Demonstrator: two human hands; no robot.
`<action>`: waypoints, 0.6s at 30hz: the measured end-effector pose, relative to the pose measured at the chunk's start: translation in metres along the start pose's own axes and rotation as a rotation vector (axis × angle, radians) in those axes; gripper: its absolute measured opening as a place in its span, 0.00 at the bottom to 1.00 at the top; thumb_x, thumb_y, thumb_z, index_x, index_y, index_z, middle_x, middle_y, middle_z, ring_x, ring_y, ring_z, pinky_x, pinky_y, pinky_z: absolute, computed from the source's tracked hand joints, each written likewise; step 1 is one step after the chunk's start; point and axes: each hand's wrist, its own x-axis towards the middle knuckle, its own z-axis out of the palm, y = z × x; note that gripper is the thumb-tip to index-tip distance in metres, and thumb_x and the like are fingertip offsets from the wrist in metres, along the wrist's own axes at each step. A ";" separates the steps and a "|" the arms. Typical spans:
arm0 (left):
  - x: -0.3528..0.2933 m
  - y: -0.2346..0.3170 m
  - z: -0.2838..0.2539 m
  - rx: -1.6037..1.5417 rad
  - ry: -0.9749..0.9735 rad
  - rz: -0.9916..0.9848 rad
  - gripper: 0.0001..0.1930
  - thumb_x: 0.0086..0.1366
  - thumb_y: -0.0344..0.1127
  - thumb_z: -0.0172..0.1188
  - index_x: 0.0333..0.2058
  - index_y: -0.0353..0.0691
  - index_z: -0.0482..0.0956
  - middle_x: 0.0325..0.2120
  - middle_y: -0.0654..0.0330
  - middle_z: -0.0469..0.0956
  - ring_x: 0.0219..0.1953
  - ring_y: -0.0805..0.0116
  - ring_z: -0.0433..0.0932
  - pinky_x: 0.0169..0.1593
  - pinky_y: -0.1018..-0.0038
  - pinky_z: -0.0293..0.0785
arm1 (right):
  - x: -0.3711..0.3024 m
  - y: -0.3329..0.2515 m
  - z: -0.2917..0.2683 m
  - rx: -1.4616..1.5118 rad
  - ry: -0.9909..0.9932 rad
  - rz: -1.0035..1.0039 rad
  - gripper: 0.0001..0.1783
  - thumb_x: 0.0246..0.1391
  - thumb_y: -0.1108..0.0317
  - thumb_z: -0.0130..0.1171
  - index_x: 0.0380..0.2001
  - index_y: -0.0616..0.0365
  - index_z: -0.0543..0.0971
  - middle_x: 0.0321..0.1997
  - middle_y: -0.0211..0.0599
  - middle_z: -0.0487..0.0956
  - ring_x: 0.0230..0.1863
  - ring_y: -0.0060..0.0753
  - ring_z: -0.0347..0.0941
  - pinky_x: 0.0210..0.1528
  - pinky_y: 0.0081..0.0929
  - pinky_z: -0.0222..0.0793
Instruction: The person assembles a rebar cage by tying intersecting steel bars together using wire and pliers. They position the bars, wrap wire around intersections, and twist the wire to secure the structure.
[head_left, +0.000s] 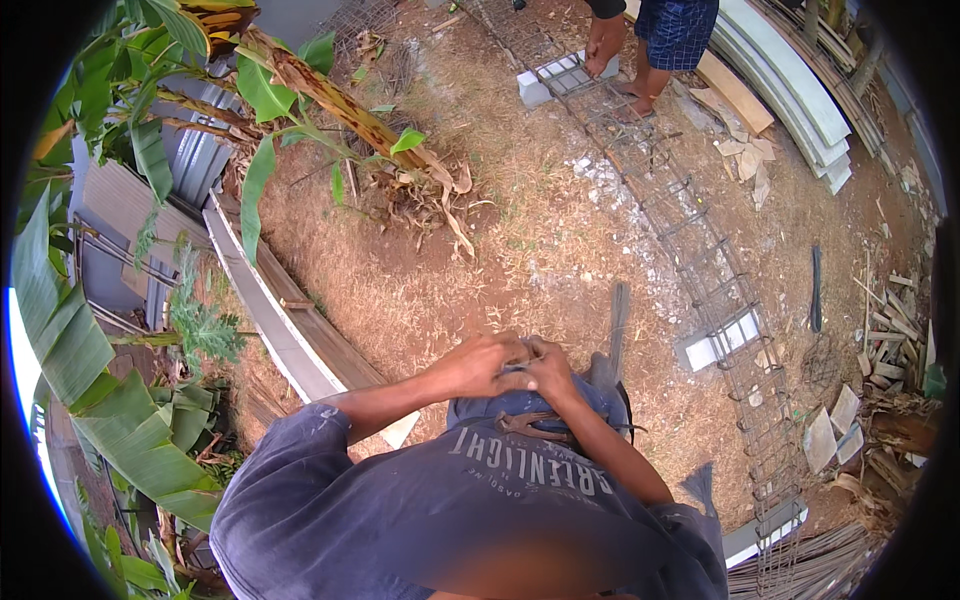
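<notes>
My left hand (482,366) and my right hand (548,368) meet in front of my waist. The fingers of both are bent and closed together, and whatever they pinch is hidden or too small to name. Below them, a rusty brown tool (533,425), perhaps pincers, lies against my dark blue clothing. A bundle of thin grey wire (620,315) sticks out just beyond my right hand. To the right, a long rebar cage (690,245) rests on white blocks (722,340), apart from my hands.
Another person's hand (602,45) reaches down to the cage's far part, beside a bare foot (640,100). Banana plants (350,105) and a long board (270,310) stand left. Grey-white planks (790,75), a dark wire bundle (816,290) and broken tiles (832,430) lie right.
</notes>
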 end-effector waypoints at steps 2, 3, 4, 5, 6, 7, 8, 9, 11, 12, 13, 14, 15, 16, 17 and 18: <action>-0.024 -0.002 0.028 -0.081 -0.210 -0.075 0.28 0.61 0.61 0.56 0.38 0.37 0.80 0.32 0.50 0.80 0.35 0.53 0.77 0.40 0.59 0.72 | 0.005 -0.003 -0.003 0.063 -0.111 0.299 0.18 0.59 0.59 0.54 0.24 0.63 0.77 0.17 0.36 0.72 0.21 0.23 0.67 0.26 0.29 0.65; -0.027 -0.003 0.032 -0.186 -0.409 -0.197 0.29 0.61 0.63 0.55 0.37 0.37 0.81 0.31 0.51 0.80 0.35 0.56 0.78 0.39 0.60 0.72 | 0.006 -0.007 -0.004 0.115 -0.111 0.389 0.18 0.60 0.59 0.54 0.23 0.63 0.77 0.17 0.34 0.72 0.21 0.22 0.67 0.25 0.27 0.64; -0.030 0.000 0.031 -0.288 -0.406 -0.212 0.30 0.60 0.64 0.55 0.35 0.37 0.81 0.29 0.51 0.80 0.34 0.55 0.78 0.39 0.60 0.72 | 0.003 -0.008 -0.006 0.165 -0.112 0.483 0.18 0.60 0.59 0.54 0.23 0.63 0.77 0.17 0.32 0.72 0.20 0.21 0.67 0.24 0.26 0.64; -0.033 0.007 0.029 -0.397 -0.406 -0.227 0.30 0.60 0.64 0.55 0.33 0.37 0.81 0.28 0.51 0.80 0.34 0.54 0.78 0.39 0.60 0.72 | 0.002 -0.004 -0.010 0.116 -0.106 0.441 0.17 0.60 0.58 0.56 0.25 0.62 0.78 0.18 0.28 0.73 0.20 0.19 0.67 0.23 0.23 0.63; -0.035 0.012 0.026 -0.507 -0.407 -0.243 0.31 0.59 0.65 0.55 0.31 0.36 0.81 0.26 0.51 0.79 0.33 0.53 0.79 0.39 0.60 0.71 | 0.001 0.000 -0.015 0.174 -0.124 0.411 0.17 0.59 0.57 0.57 0.26 0.62 0.79 0.19 0.28 0.73 0.21 0.19 0.67 0.23 0.22 0.63; -0.033 0.014 0.022 -0.450 -0.486 -0.241 0.26 0.60 0.59 0.58 0.28 0.36 0.82 0.21 0.54 0.78 0.28 0.60 0.77 0.35 0.66 0.70 | -0.003 -0.007 -0.020 0.232 -0.147 0.387 0.18 0.59 0.56 0.57 0.27 0.62 0.79 0.20 0.29 0.74 0.21 0.19 0.67 0.24 0.22 0.63; -0.036 0.008 0.024 -0.476 -0.460 -0.244 0.24 0.60 0.56 0.59 0.28 0.36 0.82 0.20 0.56 0.77 0.27 0.63 0.76 0.34 0.67 0.69 | -0.008 -0.014 -0.024 0.300 -0.173 0.365 0.18 0.59 0.55 0.58 0.28 0.62 0.79 0.22 0.29 0.74 0.22 0.18 0.67 0.25 0.22 0.64; -0.040 0.000 0.029 -0.501 -0.439 -0.248 0.22 0.59 0.54 0.60 0.28 0.36 0.82 0.19 0.57 0.76 0.26 0.65 0.75 0.33 0.68 0.68 | -0.015 -0.017 -0.034 0.352 -0.307 0.381 0.22 0.55 0.50 0.62 0.31 0.62 0.80 0.27 0.33 0.77 0.27 0.23 0.71 0.31 0.24 0.67; -0.041 -0.006 0.025 -0.606 -0.435 -0.358 0.17 0.58 0.48 0.64 0.31 0.38 0.84 0.22 0.62 0.79 0.26 0.72 0.75 0.31 0.74 0.69 | -0.026 -0.043 -0.062 0.105 -0.627 0.148 0.24 0.52 0.48 0.63 0.37 0.61 0.78 0.31 0.36 0.79 0.33 0.30 0.74 0.36 0.29 0.69; -0.043 -0.011 0.024 -0.794 -0.409 -0.465 0.15 0.57 0.45 0.65 0.30 0.38 0.84 0.21 0.64 0.78 0.23 0.75 0.73 0.28 0.77 0.66 | -0.042 -0.058 -0.071 0.000 -0.771 0.053 0.26 0.51 0.46 0.64 0.40 0.61 0.78 0.34 0.38 0.79 0.35 0.34 0.75 0.39 0.31 0.70; -0.043 -0.015 0.026 -0.984 -0.406 -0.579 0.13 0.55 0.42 0.66 0.29 0.38 0.84 0.19 0.67 0.77 0.21 0.79 0.71 0.25 0.80 0.64 | -0.056 -0.076 -0.075 -0.088 -0.731 -0.006 0.28 0.49 0.46 0.64 0.42 0.60 0.77 0.36 0.40 0.79 0.38 0.39 0.76 0.41 0.34 0.70; -0.040 -0.018 0.024 -0.985 -0.388 -0.693 0.09 0.54 0.38 0.67 0.27 0.38 0.83 0.16 0.70 0.74 0.17 0.84 0.66 0.20 0.84 0.56 | -0.055 -0.094 -0.072 -0.184 -0.690 -0.056 0.30 0.48 0.46 0.65 0.44 0.59 0.75 0.37 0.42 0.79 0.40 0.43 0.76 0.44 0.37 0.70; -0.038 -0.019 0.020 -1.062 -0.350 -0.766 0.08 0.54 0.38 0.67 0.27 0.39 0.83 0.15 0.71 0.72 0.17 0.84 0.64 0.20 0.83 0.53 | -0.051 -0.104 -0.068 -0.296 -0.660 -0.112 0.31 0.47 0.45 0.65 0.45 0.59 0.74 0.39 0.43 0.79 0.43 0.48 0.76 0.46 0.40 0.69; -0.031 -0.020 0.015 -1.066 -0.339 -0.780 0.10 0.55 0.40 0.67 0.27 0.38 0.83 0.15 0.70 0.72 0.17 0.84 0.64 0.20 0.83 0.54 | -0.047 -0.101 -0.064 -0.344 -0.671 -0.033 0.30 0.47 0.46 0.65 0.45 0.59 0.74 0.40 0.45 0.79 0.44 0.50 0.76 0.46 0.42 0.69; -0.022 -0.025 0.014 -1.051 -0.328 -0.833 0.13 0.58 0.43 0.65 0.27 0.38 0.83 0.15 0.68 0.72 0.17 0.83 0.64 0.20 0.84 0.53 | -0.038 -0.090 -0.060 -0.386 -0.686 0.036 0.29 0.48 0.47 0.64 0.45 0.58 0.73 0.41 0.47 0.79 0.44 0.52 0.75 0.47 0.44 0.69; -0.013 -0.033 0.014 -1.033 -0.313 -0.883 0.16 0.60 0.47 0.63 0.28 0.38 0.83 0.15 0.66 0.72 0.18 0.83 0.65 0.21 0.85 0.53 | -0.032 -0.080 -0.059 -0.428 -0.704 0.103 0.29 0.49 0.47 0.63 0.45 0.58 0.73 0.43 0.48 0.78 0.45 0.54 0.75 0.48 0.45 0.69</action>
